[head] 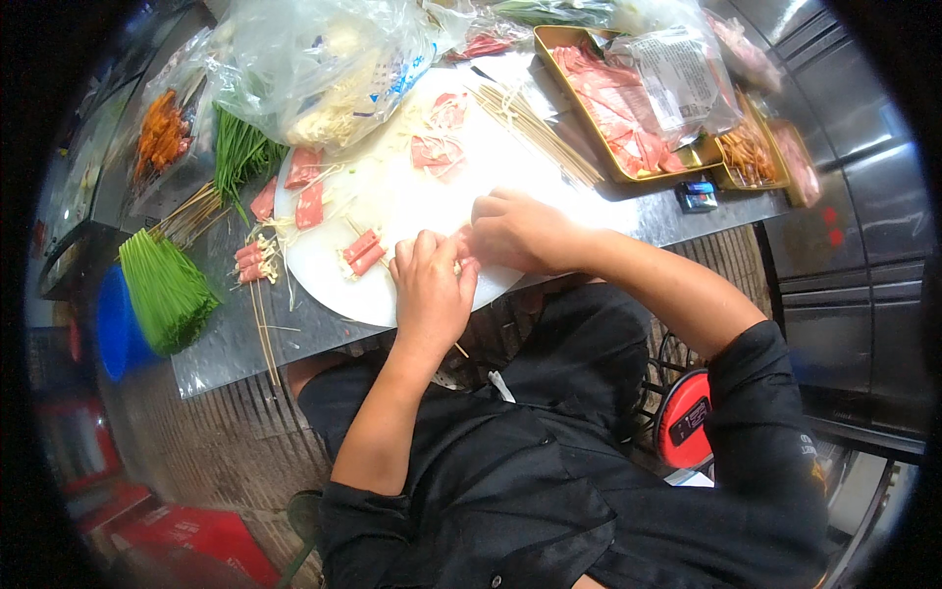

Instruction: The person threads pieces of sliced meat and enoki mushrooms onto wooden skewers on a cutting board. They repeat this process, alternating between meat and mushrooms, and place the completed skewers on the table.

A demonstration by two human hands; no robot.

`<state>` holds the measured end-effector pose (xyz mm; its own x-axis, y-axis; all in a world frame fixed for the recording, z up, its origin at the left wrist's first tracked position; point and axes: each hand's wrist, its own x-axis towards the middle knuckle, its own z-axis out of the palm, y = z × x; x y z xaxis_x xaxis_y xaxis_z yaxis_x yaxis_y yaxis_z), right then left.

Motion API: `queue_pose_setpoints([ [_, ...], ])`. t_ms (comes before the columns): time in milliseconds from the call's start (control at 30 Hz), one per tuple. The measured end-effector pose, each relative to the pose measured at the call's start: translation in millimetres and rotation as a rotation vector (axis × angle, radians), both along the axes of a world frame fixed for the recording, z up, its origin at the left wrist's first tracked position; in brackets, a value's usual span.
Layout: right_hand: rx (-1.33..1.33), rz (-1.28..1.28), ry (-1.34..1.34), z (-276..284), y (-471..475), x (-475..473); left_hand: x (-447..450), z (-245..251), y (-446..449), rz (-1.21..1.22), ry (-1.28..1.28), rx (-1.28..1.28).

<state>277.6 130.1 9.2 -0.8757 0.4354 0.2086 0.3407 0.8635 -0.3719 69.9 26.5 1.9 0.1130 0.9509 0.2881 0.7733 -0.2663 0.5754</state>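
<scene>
Over the near edge of a round white cutting board (316,269), my left hand (434,283) and my right hand (522,232) meet at the fingertips. Between them they pinch a small meat-and-enoki roll (458,267), mostly hidden by the fingers. A thin stick tip (461,350) shows below my left hand. Left of that hand lie two pink meat rolls (364,254) stuffed with enoki. Flat meat slices (438,156) topped with enoki strands rest farther up the board, and more folded meat (309,206) lies at its left side.
Skewered rolls (250,261) lie on the metal table (213,361), their sticks overhanging its front edge. Green chives (165,287) stick out at left. A plastic bag of enoki (331,73) covers the board's back. Bamboo skewers (537,132) and a gold tray (706,153) of sliced meat (611,96) lie right.
</scene>
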Motion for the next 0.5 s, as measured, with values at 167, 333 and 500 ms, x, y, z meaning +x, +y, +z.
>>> queue_pose_setpoints([
  [167, 0.031, -0.011, 0.035, 7.4, -2.9, 1.5, -1.8, 3.4, -1.9, 0.017, 0.058, 0.072],
  [333, 0.057, 0.021, 0.105, 2.7, -1.1, -0.5, -1.5, 1.9, -3.3, 0.036, 0.038, 0.097],
  [500, 0.077, 0.027, 0.144, 0.1, 0.3, 1.6, -1.4, -1.5, 0.7, 0.043, 0.055, 0.106],
])
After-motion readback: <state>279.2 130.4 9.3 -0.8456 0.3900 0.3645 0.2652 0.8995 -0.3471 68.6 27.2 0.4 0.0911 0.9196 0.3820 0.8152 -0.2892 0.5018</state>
